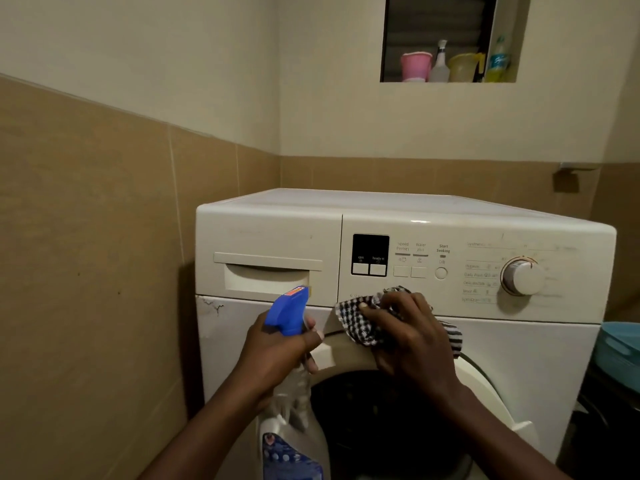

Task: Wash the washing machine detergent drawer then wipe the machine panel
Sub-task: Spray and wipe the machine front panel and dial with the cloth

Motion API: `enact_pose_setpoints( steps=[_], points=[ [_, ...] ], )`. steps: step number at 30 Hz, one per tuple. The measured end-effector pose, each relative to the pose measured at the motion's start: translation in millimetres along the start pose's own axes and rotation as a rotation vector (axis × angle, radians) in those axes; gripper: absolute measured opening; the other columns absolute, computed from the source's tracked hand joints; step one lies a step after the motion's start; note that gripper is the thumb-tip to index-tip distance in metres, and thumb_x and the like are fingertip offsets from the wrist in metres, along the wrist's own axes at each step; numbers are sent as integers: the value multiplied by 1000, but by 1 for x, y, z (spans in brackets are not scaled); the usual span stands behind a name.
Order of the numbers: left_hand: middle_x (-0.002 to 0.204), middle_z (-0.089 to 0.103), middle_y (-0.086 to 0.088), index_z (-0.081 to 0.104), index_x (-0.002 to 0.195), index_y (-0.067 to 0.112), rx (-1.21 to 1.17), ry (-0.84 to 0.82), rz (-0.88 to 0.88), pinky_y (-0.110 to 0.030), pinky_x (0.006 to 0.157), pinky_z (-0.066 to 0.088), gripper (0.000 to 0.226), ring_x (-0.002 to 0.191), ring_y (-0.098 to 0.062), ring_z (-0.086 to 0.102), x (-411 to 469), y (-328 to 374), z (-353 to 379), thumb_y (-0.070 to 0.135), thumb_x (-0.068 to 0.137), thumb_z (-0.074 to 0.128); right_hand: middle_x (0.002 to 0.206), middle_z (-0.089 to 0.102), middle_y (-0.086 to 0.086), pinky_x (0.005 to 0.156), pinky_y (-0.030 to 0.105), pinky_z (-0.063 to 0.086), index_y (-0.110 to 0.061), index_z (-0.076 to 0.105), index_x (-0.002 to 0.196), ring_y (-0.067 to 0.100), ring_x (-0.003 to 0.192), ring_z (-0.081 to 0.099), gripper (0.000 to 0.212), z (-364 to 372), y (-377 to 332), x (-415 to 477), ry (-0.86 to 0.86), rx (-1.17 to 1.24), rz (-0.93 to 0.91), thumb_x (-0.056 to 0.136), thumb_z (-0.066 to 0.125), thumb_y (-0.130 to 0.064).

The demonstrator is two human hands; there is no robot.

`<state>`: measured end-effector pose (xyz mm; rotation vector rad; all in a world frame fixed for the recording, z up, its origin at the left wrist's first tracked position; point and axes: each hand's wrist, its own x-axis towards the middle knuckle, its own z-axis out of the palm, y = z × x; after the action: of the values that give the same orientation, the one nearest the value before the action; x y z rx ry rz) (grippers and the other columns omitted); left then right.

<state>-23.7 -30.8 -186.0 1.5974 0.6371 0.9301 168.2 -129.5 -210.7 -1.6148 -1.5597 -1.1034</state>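
While the left hand point(277, 348) curls its fingers round the neck of one spray bottle point(287, 313), which has a blue plastic trigger head and a clear body, the right hand point(412, 334) grips one black-and-white checked cloth point(358, 322). Its fingers are bent over the bunched woven fabric, which is held against the lower edge of the machine panel point(467, 237). The detergent drawer point(266, 271) sits closed at the upper left of the washing machine point(536, 358) front, just left of the cloth. It is a single cream plastic rectangle with a raised bar above a recessed, curved grip. The panel is smooth, glossy cream plastic and carries one dark square display point(370, 249), two pale rectangular keys point(401, 271), one round key point(441, 273) and one cylindrical dial point(521, 276) ringed by faint printed programme names. Below it lies the dark circular door point(381, 410). A wall niche point(388, 39) above holds four containers, and tan tiles point(86, 237) cover the lower walls.
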Motion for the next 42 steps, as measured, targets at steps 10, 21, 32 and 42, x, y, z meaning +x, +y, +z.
enact_pose_setpoints(
  steps=[10,21,32,42],
  points=[
    [71,63,-12,63,97,-2,18,-32,-24,-30,59,49,17,53,-26,62,-5,4,-14,1,83,72,92,58,0,55,27,46,-18,72,91,23,80,59,38,-15,1,-8,66,-23,308,53,74,-23],
    [71,60,-11,62,96,-2,-18,-68,36,-22,49,47,16,54,-26,60,-2,24,10,0,83,71,108,55,0,53,23,41,-22,65,109,19,95,49,46,-19,-5,74,112,-63,244,65,73,-19],
    [66,61,-11,62,97,-1,-26,-33,68,-22,48,47,16,51,-26,61,-3,23,15,1,83,70,115,57,1,68,34,51,-19,71,108,27,103,50,51,9,-20,23,80,-68,128,59,70,-5],
    [68,63,-10,63,93,4,-18,-27,77,-21,49,48,13,51,-23,62,-1,23,14,2,83,71,119,56,3,74,33,47,-23,68,111,25,108,44,51,-14,-8,92,125,-81,197,62,67,-12]
  ],
)
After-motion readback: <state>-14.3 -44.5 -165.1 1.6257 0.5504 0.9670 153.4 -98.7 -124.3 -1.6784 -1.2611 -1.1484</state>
